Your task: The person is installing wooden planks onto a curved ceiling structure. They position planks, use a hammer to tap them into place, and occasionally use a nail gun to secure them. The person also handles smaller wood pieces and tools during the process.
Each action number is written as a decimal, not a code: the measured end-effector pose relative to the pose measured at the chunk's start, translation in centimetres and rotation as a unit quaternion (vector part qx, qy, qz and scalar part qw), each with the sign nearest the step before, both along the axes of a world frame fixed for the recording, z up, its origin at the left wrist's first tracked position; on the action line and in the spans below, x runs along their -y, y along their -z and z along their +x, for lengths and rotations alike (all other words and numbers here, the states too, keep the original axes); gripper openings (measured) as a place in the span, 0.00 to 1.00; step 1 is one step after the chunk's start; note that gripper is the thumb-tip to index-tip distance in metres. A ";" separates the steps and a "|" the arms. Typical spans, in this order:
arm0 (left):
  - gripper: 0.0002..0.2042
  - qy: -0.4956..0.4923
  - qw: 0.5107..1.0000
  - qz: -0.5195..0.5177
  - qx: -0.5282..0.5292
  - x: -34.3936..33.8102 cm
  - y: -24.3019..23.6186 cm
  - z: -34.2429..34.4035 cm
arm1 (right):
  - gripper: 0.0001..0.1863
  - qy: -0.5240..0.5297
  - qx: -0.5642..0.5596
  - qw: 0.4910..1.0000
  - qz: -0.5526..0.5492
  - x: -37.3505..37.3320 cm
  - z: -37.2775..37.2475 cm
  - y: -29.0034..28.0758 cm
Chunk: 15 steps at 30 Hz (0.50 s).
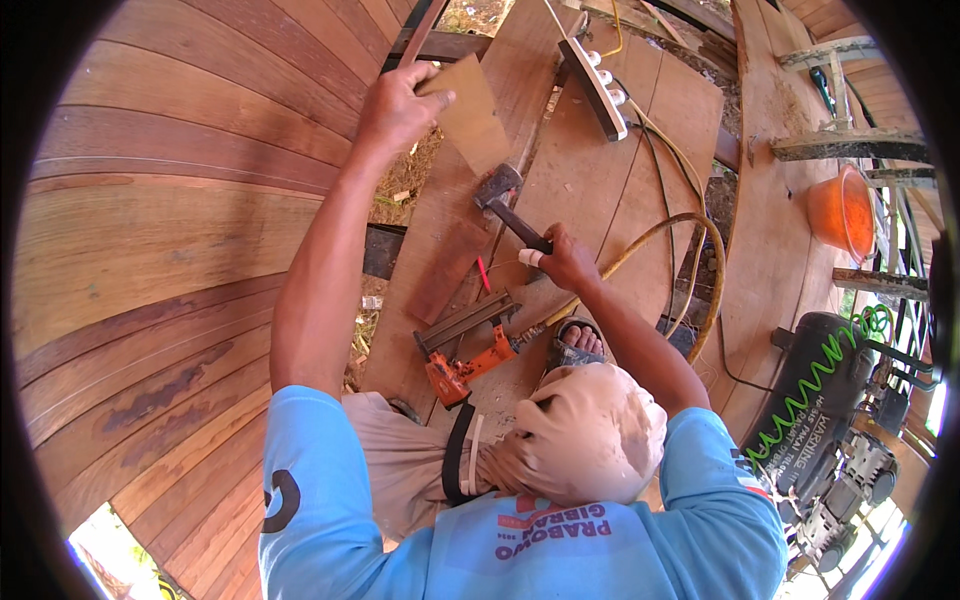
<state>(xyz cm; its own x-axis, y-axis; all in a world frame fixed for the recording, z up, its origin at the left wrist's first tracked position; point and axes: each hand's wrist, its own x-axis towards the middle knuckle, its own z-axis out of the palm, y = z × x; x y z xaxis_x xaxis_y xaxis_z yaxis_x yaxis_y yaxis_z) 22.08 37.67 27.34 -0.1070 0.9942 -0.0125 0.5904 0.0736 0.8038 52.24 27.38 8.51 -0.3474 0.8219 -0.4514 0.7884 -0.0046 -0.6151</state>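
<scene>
My left hand (410, 105) grips a flat light-brown wooden piece (465, 115) at the upper middle, beside a narrow dark wooden strip (423, 32). My right hand (565, 255) is wrapped round the handle of a sledgehammer (500, 183), with a white wrap on one finger. The hammer's head is at the lower end of the wooden piece; whether they touch, I cannot tell. Below the hammer lie a reddish board (445, 270), a red marker-like stick (483, 274) and an orange nail gun (460, 365) with a hose attached.
Slatted wood planking (170, 240) covers the left side. A power strip (590, 90) with plugs lies on the boards (660, 110). Cords and a yellow hose (715, 260) run right of my foot. At right are an orange bucket (835, 210), rails (840, 145) and a black compressor (810, 400).
</scene>
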 end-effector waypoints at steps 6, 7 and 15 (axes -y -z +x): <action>0.11 -0.053 0.994 0.072 0.063 1.0 -0.2 -1.7 | 0.41 0.031 -0.072 0.996 -0.045 1.5 0.7 -4.7; 0.10 -0.057 0.994 0.067 0.066 1.4 0.1 -1.5 | 0.41 0.039 -0.071 0.995 -0.055 2.0 1.2 -5.4; 0.13 -0.008 0.995 0.099 0.034 2.8 4.8 1.1 | 0.27 0.144 -0.337 0.929 -0.046 3.5 2.9 -14.0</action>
